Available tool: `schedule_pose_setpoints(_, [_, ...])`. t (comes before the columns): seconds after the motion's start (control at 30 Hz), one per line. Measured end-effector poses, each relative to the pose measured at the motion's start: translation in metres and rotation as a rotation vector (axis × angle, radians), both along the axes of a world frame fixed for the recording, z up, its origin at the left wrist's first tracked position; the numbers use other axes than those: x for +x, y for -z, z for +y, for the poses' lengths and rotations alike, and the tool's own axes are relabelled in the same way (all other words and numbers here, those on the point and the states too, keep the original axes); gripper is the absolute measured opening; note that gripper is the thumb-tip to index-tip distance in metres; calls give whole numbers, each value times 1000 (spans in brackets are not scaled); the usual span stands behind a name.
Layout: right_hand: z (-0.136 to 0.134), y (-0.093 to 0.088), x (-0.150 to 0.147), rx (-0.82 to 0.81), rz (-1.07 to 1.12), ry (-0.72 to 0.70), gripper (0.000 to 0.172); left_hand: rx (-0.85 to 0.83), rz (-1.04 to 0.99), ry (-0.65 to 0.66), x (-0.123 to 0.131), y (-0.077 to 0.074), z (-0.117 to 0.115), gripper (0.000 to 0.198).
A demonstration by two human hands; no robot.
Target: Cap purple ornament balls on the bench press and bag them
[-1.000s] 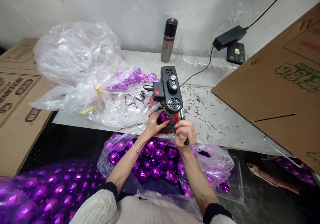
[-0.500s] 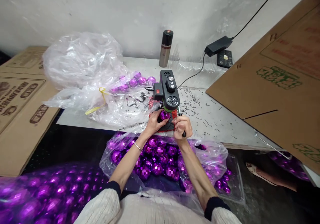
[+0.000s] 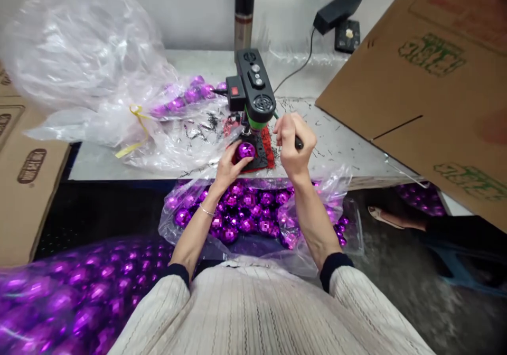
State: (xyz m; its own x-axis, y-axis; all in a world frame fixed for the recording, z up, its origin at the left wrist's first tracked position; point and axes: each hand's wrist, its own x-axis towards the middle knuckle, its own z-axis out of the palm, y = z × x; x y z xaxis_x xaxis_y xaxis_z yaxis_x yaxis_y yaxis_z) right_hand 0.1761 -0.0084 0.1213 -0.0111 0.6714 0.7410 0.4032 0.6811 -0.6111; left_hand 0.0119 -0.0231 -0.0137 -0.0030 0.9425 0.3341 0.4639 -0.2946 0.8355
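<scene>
A small black bench drill [image 3: 252, 83] with a red switch stands on the white table [image 3: 340, 149]. My left hand [image 3: 228, 164] is closed on a purple faceted ball [image 3: 245, 150], holding it on the drill's black base under the head. My right hand [image 3: 292, 142] is wrapped round the drill's lever handle [image 3: 298, 142] to the right of the head, raised to about the head's height. An open clear bag full of purple balls [image 3: 245, 215] lies in front of me, just below the table's edge.
A big clear plastic bag [image 3: 99, 80] with some purple balls lies on the table's left. A flask [image 3: 243, 6] and a power adapter [image 3: 336, 9] sit at the back. Cardboard sheets lean at right [image 3: 428, 80] and left [image 3: 24, 175]. More purple balls [image 3: 71, 297] lie lower left. Another person's foot [image 3: 382, 217] shows at right.
My right hand has risen with the lever handle, from below the drill head to beside it. The left hand stays on the ball. The view has tilted downward.
</scene>
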Motion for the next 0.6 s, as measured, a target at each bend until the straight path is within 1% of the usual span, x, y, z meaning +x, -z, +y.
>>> schedule_pose_setpoints(0.07, [1,3,2,-12,-30,-9,49,10,22,-24,-5,-6,-30,65])
schedule_pose_setpoints(0.1, [1,6,3,-20,-34,-5,48,23,41,10,-5,-8,-46,65])
schedule_pose_setpoints(0.13, [1,10,3,-24,-31,3,48,44,77,97,-3,-9,-62,66])
schedule_pose_setpoints(0.2, [1,17,3,-23,-16,4,46,73,202,320,10,-6,-87,63])
schedule_pose_setpoints(0.27, [1,21,3,-11,4,-7,45,56,382,482,30,0,-102,56])
schedule_pose_setpoints(0.3, [0,22,3,-7,10,-13,44,36,471,532,41,4,-106,54])
schedule_pose_setpoints(0.37, [-1,21,3,5,13,-19,43,9,595,596,60,8,-110,60])
schedule_pose_setpoints(0.43, [-3,18,5,31,10,-32,40,44,628,633,71,7,-110,70])
schedule_pose_setpoints(0.47, [-4,17,6,46,8,-43,38,81,620,630,72,4,-108,72])
schedule_pose_setpoints(0.5, [-5,16,6,59,4,-53,36,122,602,611,69,0,-104,67])
schedule_pose_setpoints(0.53, [-6,15,7,69,4,-61,34,163,579,583,63,-6,-98,56])
schedule_pose_setpoints(0.6, [-6,15,7,78,6,-66,31,220,527,480,41,-20,-75,33])
